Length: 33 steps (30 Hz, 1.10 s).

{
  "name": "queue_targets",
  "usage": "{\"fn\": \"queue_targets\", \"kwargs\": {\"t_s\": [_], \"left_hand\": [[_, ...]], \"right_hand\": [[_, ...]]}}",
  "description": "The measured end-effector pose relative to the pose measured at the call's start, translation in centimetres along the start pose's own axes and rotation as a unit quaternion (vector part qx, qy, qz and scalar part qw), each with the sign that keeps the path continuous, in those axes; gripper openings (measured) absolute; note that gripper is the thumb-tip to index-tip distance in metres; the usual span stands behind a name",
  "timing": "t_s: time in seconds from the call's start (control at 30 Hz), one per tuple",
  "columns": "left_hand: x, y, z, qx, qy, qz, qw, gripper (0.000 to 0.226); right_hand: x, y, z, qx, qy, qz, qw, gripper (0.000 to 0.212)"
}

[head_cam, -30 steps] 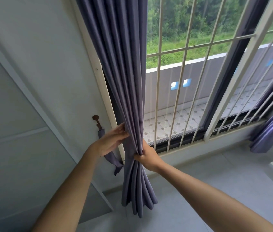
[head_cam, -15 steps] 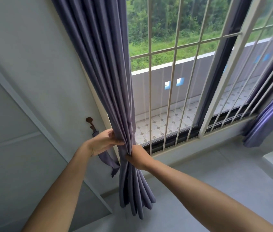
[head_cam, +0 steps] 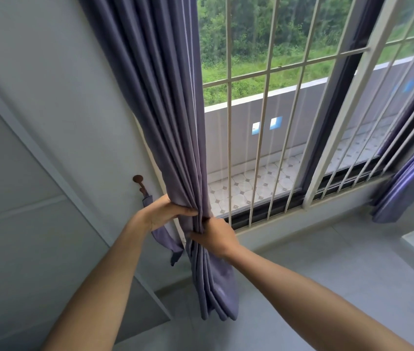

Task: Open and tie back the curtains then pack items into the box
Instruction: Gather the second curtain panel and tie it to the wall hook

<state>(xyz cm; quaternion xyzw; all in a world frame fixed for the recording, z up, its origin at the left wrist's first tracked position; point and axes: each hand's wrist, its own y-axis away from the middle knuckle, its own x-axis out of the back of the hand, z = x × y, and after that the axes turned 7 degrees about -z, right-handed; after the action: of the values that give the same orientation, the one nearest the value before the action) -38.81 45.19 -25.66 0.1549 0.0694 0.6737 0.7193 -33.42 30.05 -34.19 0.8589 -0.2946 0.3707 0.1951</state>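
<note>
Purple curtain [head_cam: 170,127] bunched in folds beside hook [head_cam: 138,180]; left hand [head_cam: 169,211], right hand [head_cam: 214,236], each grip clamped round it.

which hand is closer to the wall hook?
Left. The left hand grips the curtain just right of and below the wall hook; the right hand grips the bunch farther right, lower.
</note>
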Motion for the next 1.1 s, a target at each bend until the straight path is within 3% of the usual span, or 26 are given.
{"fn": "queue_targets", "kwargs": {"t_s": [0.07, 0.17, 0.33, 0.47, 0.53, 0.63, 0.77, 1.03, 1.1], "left_hand": [[0.0, 0.0, -0.2, 0.002, 0.004, 0.008, 1.000, 0.059], [0.0, 0.0, -0.2, 0.006, 0.006, -0.006, 1.000, 0.057], [0.0, -0.1, 0.2, 0.015, 0.013, -0.031, 0.999, 0.078], [-0.1, 0.0, 0.1, 0.021, 0.015, -0.027, 0.999, 0.083], [-0.3, 0.2, 0.1, 0.018, 0.010, -0.007, 1.000, 0.075], [-0.9, 0.5, -0.2, 0.009, -0.007, 0.033, 0.999, 0.061], [-0.7, 0.9, -0.3, -0.019, -0.085, 0.142, 0.986, 0.036], [0.7, 1.7, -0.4, -0.001, -0.036, 0.137, 0.990, 0.039], [0.5, 1.5, -0.6, 0.009, -0.036, 0.151, 0.988, 0.038]], "right_hand": [[-0.7, 0.8, 1.1, -0.012, 0.080, 0.079, 0.994, 0.042], [-1.2, 1.4, 2.2, 0.011, 0.101, 0.185, 0.977, 0.049], [-0.4, 1.2, 1.5, 0.021, 0.000, 0.165, 0.986, 0.088], [-0.7, 0.8, 1.0, 0.047, 0.015, 0.113, 0.992, 0.039], [-1.3, 0.8, 1.0, 0.040, 0.033, 0.101, 0.994, 0.029], [-1.8, 0.9, 1.1, 0.050, 0.036, 0.107, 0.992, 0.025], [-1.5, 0.6, 1.0, 0.054, 0.019, 0.109, 0.992, 0.024], [-1.8, 0.6, 1.1, 0.029, -0.041, 0.076, 0.996, 0.038], [-1.9, 0.3, 1.2, 0.031, -0.026, 0.078, 0.996, 0.030]]}}
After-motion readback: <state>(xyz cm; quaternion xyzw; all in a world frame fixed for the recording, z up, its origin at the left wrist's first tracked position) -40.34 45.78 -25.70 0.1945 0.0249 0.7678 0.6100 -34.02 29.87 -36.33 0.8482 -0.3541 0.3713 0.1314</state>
